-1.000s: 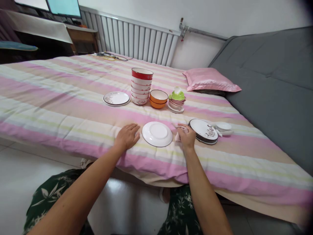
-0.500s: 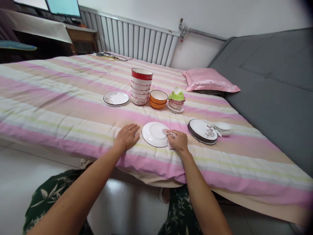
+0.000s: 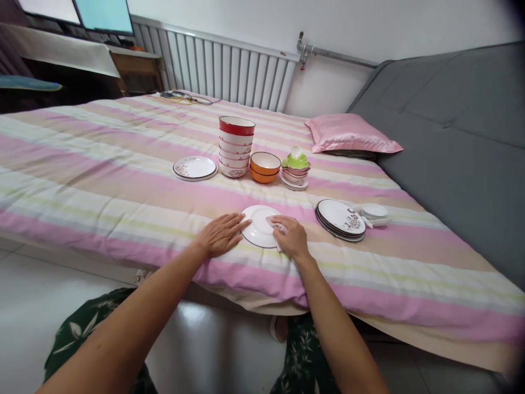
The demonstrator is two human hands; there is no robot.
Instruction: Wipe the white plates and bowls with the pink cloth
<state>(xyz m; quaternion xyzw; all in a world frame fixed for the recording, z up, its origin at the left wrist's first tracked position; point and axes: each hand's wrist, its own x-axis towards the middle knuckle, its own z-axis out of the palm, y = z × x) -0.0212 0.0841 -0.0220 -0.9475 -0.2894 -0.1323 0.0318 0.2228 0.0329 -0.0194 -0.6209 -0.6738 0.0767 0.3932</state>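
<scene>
A white plate [image 3: 259, 232] with a dark rim lies on the striped bedspread in front of me, its plain side up. My left hand [image 3: 223, 234] is open, fingers stretched out, with the fingertips at the plate's left edge. On the plate's right part, my right hand [image 3: 292, 236] presses a white tissue or cloth [image 3: 279, 225], mostly hidden under the fingers. To the right of that hand sits a stack of flower-patterned plates [image 3: 340, 217], dark-rimmed.
Behind stand a tall stack of bowls [image 3: 236, 148], orange bowls [image 3: 264, 168], small dishes with a green one on top [image 3: 296, 164], and patterned plates [image 3: 194, 167]. White spoons and small dishes [image 3: 375, 213] lie right. A pink pillow [image 3: 353, 134] rests by the grey headboard [image 3: 447, 126].
My left hand has moved right, from beside the plate onto its left edge. My right hand has slid slightly left over the plate with the white tissue or cloth.
</scene>
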